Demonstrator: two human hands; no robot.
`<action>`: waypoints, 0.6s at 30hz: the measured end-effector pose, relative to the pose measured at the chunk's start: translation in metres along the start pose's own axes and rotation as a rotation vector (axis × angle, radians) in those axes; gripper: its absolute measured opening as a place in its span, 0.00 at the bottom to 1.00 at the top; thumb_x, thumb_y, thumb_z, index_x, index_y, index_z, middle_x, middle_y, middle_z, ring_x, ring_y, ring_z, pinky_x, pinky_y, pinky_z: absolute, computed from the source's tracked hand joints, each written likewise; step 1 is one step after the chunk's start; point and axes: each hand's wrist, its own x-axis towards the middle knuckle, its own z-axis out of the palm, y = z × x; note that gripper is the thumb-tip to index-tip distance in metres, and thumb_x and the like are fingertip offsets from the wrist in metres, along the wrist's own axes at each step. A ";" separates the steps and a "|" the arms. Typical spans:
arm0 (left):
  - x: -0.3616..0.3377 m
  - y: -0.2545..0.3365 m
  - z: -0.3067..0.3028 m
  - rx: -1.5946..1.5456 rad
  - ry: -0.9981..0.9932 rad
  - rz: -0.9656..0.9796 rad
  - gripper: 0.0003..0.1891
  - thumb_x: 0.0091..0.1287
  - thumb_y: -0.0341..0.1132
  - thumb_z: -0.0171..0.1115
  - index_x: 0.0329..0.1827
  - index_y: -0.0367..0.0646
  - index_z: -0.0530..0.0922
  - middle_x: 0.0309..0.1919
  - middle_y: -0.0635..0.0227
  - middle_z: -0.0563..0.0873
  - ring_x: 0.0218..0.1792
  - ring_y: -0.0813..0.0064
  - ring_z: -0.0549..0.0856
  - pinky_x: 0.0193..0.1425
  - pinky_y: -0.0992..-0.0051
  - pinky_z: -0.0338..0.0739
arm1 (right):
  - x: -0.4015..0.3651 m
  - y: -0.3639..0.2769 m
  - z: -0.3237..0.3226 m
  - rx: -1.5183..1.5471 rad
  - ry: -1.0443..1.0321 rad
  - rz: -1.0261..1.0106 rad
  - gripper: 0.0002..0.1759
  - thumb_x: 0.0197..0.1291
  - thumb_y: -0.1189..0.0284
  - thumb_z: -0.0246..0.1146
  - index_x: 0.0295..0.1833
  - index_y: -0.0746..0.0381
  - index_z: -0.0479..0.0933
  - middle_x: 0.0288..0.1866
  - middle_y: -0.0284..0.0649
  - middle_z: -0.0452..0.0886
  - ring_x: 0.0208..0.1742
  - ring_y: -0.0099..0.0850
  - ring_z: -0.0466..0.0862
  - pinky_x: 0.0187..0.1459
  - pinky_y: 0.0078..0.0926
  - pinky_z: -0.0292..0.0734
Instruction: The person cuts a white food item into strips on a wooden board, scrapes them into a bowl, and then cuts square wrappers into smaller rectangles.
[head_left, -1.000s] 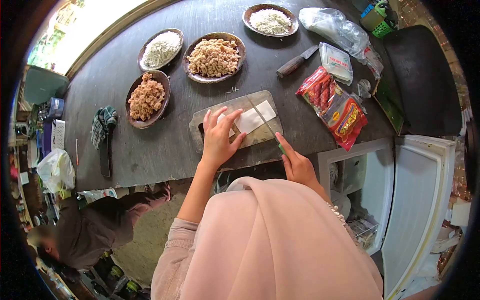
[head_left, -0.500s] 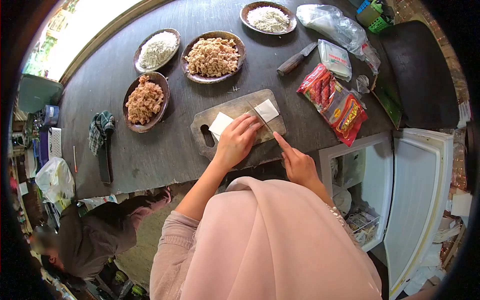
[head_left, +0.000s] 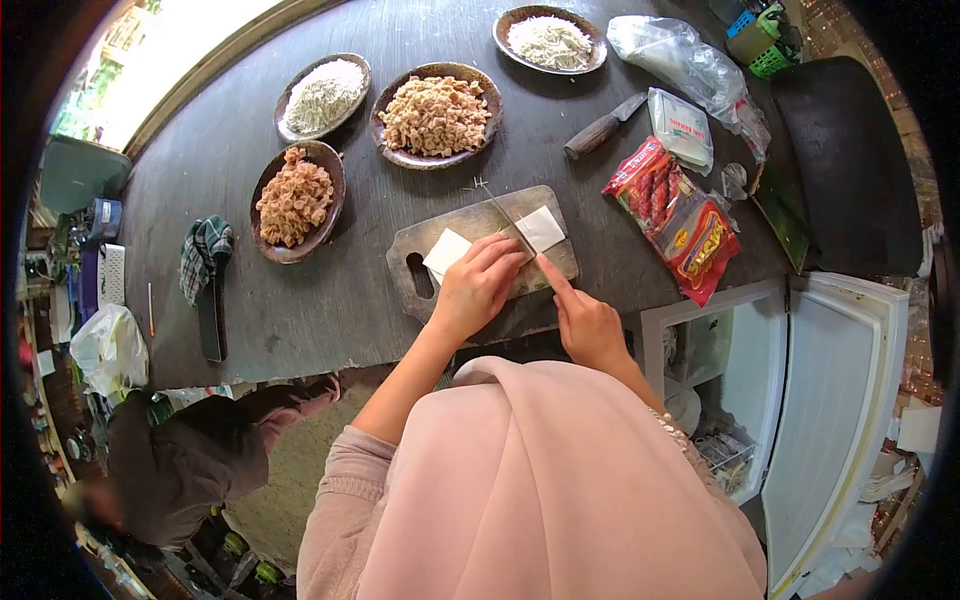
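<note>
A wooden cutting board lies near the table's front edge, with thin white square sheets on its left part. My left hand presses these down with bent fingers held close together. My right hand is closed around a knife, its index finger stretched along the back of the blade. The blade slants away from me, just right of my left fingertips, its tip past the board's far edge. Right of the blade rests another white piece. The knife's handle is hidden in my hand.
Bowls of brownish crumbly pieces and plates of white shreds stand farther back. A second knife, a white packet and a red package lie to the right. Below is an open white fridge door. Another person is at lower left.
The knife has slid forward a little, its tip now past the board's far edge. My left hand stays on the white sheets. The whole view has shifted slightly.
</note>
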 end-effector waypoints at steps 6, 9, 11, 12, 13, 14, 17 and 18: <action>0.000 0.003 0.000 0.007 0.000 -0.031 0.14 0.60 0.24 0.70 0.50 0.40 0.85 0.54 0.60 0.87 0.60 0.53 0.84 0.63 0.60 0.81 | -0.003 0.005 0.018 -0.082 0.052 -0.004 0.42 0.67 0.74 0.59 0.85 0.40 0.55 0.24 0.44 0.79 0.22 0.47 0.84 0.27 0.50 0.81; 0.000 0.002 0.002 0.007 0.004 -0.026 0.14 0.60 0.23 0.69 0.50 0.40 0.85 0.54 0.60 0.87 0.59 0.53 0.84 0.62 0.60 0.81 | -0.004 0.006 0.022 -0.148 0.032 0.017 0.44 0.65 0.75 0.60 0.84 0.38 0.56 0.23 0.43 0.79 0.21 0.46 0.84 0.25 0.49 0.81; 0.000 0.003 0.001 0.011 0.001 -0.024 0.14 0.60 0.23 0.69 0.49 0.40 0.85 0.54 0.60 0.87 0.59 0.52 0.84 0.62 0.60 0.81 | -0.003 0.007 0.020 -0.091 0.072 0.003 0.44 0.65 0.74 0.61 0.84 0.37 0.57 0.21 0.42 0.78 0.20 0.45 0.84 0.24 0.48 0.81; 0.001 0.004 0.001 0.015 0.003 -0.027 0.14 0.60 0.23 0.69 0.49 0.40 0.85 0.54 0.59 0.87 0.59 0.52 0.84 0.62 0.60 0.81 | -0.006 0.007 0.019 -0.091 0.077 0.005 0.44 0.65 0.74 0.61 0.84 0.37 0.57 0.21 0.42 0.78 0.20 0.45 0.84 0.24 0.48 0.81; 0.001 0.004 0.001 0.018 0.006 -0.018 0.14 0.60 0.23 0.69 0.49 0.40 0.85 0.54 0.59 0.87 0.59 0.52 0.84 0.62 0.60 0.81 | -0.011 0.007 0.017 -0.106 0.088 0.000 0.44 0.65 0.73 0.61 0.84 0.37 0.56 0.20 0.41 0.78 0.20 0.44 0.84 0.24 0.48 0.81; 0.001 0.005 0.001 0.020 0.009 -0.019 0.13 0.60 0.23 0.69 0.49 0.40 0.85 0.54 0.59 0.87 0.59 0.52 0.84 0.62 0.60 0.81 | -0.015 0.006 0.014 -0.120 0.102 -0.007 0.44 0.66 0.72 0.62 0.84 0.37 0.56 0.19 0.41 0.77 0.20 0.44 0.84 0.24 0.47 0.81; 0.003 0.008 0.001 0.024 0.017 -0.029 0.12 0.60 0.23 0.69 0.47 0.40 0.85 0.53 0.59 0.87 0.59 0.53 0.84 0.61 0.61 0.81 | -0.040 0.008 0.005 -0.166 0.020 0.076 0.43 0.68 0.70 0.62 0.85 0.36 0.55 0.19 0.41 0.78 0.20 0.43 0.84 0.24 0.47 0.81; 0.003 0.009 0.001 0.023 0.018 -0.051 0.12 0.60 0.23 0.69 0.47 0.40 0.85 0.53 0.59 0.87 0.58 0.53 0.84 0.61 0.61 0.81 | -0.048 0.008 0.000 -0.172 0.023 0.077 0.43 0.68 0.70 0.62 0.85 0.36 0.55 0.19 0.41 0.78 0.20 0.43 0.84 0.24 0.47 0.81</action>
